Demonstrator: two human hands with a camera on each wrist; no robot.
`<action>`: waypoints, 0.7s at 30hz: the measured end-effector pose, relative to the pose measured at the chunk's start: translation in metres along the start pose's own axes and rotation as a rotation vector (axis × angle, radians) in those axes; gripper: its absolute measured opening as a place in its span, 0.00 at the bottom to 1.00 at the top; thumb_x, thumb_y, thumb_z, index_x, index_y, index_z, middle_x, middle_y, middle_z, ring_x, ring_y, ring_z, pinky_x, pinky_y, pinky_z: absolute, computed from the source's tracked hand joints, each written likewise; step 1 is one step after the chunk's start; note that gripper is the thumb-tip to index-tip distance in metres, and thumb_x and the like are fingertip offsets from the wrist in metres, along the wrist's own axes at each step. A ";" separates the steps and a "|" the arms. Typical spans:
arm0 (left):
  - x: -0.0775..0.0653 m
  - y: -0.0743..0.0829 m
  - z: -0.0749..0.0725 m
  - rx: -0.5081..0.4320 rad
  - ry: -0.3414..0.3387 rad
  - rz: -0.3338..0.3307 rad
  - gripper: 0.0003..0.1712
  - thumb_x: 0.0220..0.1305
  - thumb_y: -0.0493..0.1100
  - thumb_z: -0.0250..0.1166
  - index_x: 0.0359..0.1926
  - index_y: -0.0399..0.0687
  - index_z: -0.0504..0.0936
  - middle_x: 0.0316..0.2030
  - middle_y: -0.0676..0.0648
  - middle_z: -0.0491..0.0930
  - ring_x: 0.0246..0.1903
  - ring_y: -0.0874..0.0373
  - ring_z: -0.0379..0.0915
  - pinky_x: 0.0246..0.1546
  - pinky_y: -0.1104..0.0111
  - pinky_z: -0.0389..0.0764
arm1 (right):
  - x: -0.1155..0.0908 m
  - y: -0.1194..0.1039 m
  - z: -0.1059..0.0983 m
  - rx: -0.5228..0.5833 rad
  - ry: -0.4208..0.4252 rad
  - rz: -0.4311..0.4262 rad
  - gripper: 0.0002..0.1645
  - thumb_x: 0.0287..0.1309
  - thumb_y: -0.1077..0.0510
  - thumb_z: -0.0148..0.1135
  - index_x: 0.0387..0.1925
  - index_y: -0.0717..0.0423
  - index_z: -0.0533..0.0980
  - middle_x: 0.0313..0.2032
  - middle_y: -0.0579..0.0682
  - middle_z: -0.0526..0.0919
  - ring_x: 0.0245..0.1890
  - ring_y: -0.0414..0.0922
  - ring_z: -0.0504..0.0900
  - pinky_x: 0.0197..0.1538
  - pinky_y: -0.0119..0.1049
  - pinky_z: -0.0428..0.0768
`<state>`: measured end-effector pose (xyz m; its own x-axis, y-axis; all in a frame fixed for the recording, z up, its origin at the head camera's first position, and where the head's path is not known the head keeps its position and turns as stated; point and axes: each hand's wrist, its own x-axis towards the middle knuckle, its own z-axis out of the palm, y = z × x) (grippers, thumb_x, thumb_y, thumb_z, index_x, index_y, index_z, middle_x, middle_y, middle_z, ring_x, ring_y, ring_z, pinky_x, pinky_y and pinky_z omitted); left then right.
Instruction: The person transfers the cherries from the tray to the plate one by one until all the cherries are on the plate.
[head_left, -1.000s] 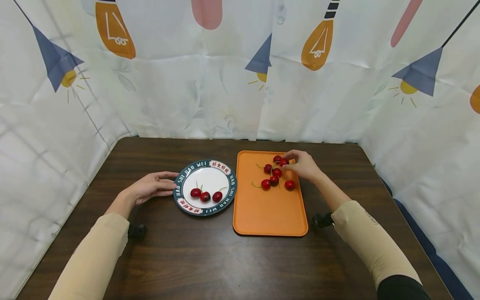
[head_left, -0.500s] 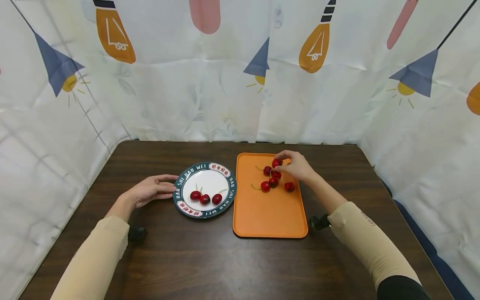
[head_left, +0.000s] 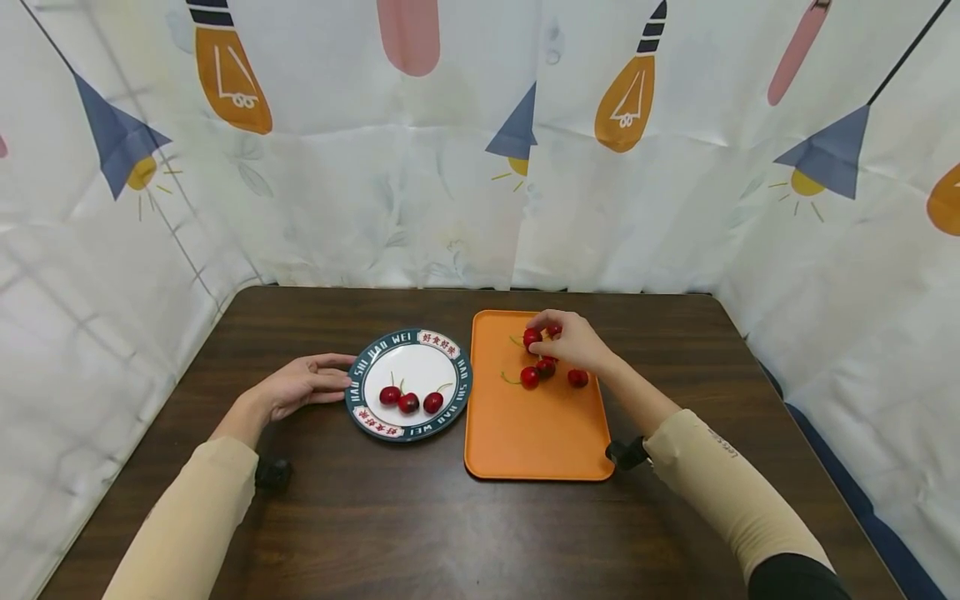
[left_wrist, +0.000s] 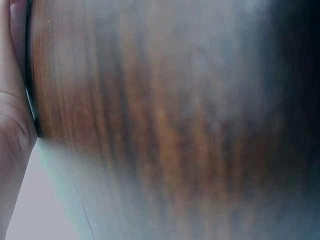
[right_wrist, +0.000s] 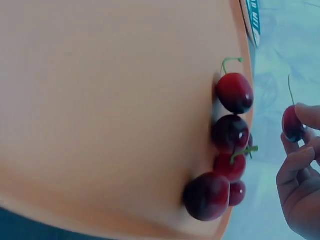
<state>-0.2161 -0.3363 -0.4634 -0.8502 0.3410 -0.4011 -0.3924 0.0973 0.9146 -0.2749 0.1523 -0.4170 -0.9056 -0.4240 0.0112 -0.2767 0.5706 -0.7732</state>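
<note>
My right hand [head_left: 567, 340] is over the back of the orange tray [head_left: 540, 442]. In the right wrist view its thumb and finger pinch a dark red cherry [right_wrist: 292, 123] with a thin stem. More cherries [head_left: 529, 377] lie close by on the tray, some partly hidden by the hand. Three cherries [head_left: 408, 402] sit on a white plate [head_left: 408, 364] with a dark green patterned rim. Against that plate's left rim my left hand [head_left: 300, 386] rests its extended fingers. The left wrist view shows only the edge of this hand [left_wrist: 12, 120].
Plate and tray stand side by side on a dark brown wooden table [head_left: 390, 525], almost touching. A printed white curtain [head_left: 337, 200] hangs behind the table's far edge and along both sides. One cherry [head_left: 577, 378] lies apart near the tray's right edge.
My right hand has moved left over the tray, from the cherries near its back right edge to one farther left. The left hand stays at the plate; the head view has tilted up slightly.
</note>
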 end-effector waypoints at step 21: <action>-0.001 -0.001 0.001 -0.009 -0.002 0.016 0.41 0.73 0.35 0.64 0.78 0.33 0.54 0.54 0.41 0.83 0.51 0.55 0.82 0.56 0.59 0.81 | 0.000 -0.021 0.027 0.045 -0.061 -0.029 0.19 0.59 0.59 0.76 0.52 0.52 0.82 0.49 0.49 0.84 0.42 0.54 0.79 0.47 0.41 0.81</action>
<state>-0.2144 -0.3356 -0.4641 -0.8555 0.3444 -0.3867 -0.3823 0.0837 0.9202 -0.2604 0.1213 -0.4182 -0.8758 -0.4827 -0.0036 -0.2867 0.5262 -0.8006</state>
